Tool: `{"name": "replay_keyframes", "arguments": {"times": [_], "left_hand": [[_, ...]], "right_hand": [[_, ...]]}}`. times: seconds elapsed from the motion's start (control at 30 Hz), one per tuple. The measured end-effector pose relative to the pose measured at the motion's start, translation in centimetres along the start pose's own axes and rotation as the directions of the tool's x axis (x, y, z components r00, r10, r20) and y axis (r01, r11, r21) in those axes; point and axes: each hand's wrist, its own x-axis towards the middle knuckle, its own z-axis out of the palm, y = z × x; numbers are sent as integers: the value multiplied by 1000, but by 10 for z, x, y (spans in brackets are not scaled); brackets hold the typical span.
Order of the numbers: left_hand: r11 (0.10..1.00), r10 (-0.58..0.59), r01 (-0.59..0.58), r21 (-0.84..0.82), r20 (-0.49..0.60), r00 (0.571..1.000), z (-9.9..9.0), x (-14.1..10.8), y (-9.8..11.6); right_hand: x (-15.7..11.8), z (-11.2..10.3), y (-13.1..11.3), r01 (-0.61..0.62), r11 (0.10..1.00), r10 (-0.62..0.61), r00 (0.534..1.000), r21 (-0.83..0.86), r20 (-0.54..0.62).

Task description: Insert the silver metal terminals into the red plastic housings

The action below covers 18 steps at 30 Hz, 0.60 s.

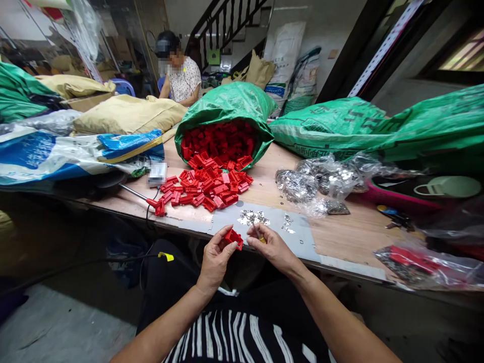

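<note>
My left hand (215, 259) holds a small red plastic part (233, 237) just below the table's front edge. My right hand (270, 244) is pinched on a small yellowish tool (260, 238) right beside that part. Just above the hands, a little heap of tiny silver metal pieces (252, 218) lies on a grey sheet (302, 237). Farther back, a pile of red plastic parts (206, 186) spills from an open green sack (227, 103).
Clear bags of metal pieces (321, 181) lie at right, with more green sacks (378, 126) behind. Blue-white and tan sacks (75, 151) fill the left. A person (179, 75) sits at the far end. A clear bag holding red parts (427, 264) sits at the right edge.
</note>
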Motion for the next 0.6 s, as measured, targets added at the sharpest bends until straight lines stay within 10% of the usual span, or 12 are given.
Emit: {"name": "replay_keyframes", "arguments": {"times": [0.3,0.6], "left_hand": [[993,11,-21,119,84,996,0,-6,2],[984,-102,107,-140,43,994,3,-5,2]], "right_hand": [[-10,14,3,-122,974,107,991,191,86],[-19,13,-7,-160,940,134,985,301,105]]}}
